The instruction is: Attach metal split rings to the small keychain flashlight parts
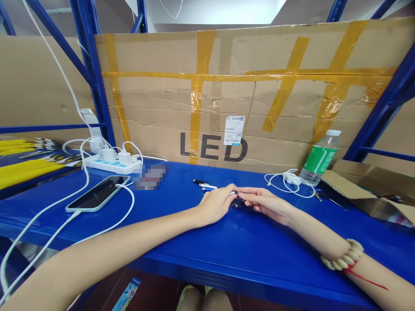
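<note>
My left hand [218,203] is closed, thumb and fingers pinched round a small pale, shiny piece mostly hidden by the fingers. From the other side, my right hand [267,204] meets it, its thumb and forefinger pinched at the same spot. What the piece is I cannot make out. Behind my left hand lie several slim pens: a black pen [201,181], a silver pen [207,186] and a blue one [208,189] partly covered by the hand. Just below the fingertips, a small black part [235,206] rests on the blue table [194,250].
To the left are a phone [99,194] on a cable and a white power strip [112,165] with plugs. At right stand a green-labelled bottle [320,159], a coiled white cable [285,183] and an open cardboard box [366,194]. A large cardboard sheet [155,103] closes off the back.
</note>
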`<state>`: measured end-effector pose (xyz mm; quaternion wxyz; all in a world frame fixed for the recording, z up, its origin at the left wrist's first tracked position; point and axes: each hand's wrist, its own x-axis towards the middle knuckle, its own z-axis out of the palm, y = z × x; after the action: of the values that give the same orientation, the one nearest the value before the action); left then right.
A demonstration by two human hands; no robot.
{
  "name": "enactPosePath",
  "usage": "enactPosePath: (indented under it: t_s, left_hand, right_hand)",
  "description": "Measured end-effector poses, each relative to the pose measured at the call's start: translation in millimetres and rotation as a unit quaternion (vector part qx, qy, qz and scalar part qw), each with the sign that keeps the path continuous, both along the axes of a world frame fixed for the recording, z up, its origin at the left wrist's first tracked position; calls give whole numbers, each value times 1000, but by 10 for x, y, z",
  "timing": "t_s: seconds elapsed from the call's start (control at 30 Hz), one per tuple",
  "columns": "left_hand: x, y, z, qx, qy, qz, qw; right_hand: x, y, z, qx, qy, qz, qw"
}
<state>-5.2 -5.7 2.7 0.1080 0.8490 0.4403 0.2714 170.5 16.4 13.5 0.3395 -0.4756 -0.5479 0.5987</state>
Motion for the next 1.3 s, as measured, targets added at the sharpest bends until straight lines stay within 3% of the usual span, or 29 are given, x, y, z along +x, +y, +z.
enactPosePath:
  t_s: [0.37,0.7,1.0,1.3]
  left_hand:
    - [20,19,-7,6,-3,-11,1000]
    - [18,11,-2,4,-4,-17,1000]
    - [1,19,3,-19,-13,2,1000]
    - [9,11,-4,-21,-22,-10,1000]
  right_hand:
    - [10,-1,10,-20,6,18,1000]
    - [47,12,-21,-4,-12,103,995]
    - [65,52,15,2,10,-1,1000]
    - [45,51,1,-7,9,-29,999]
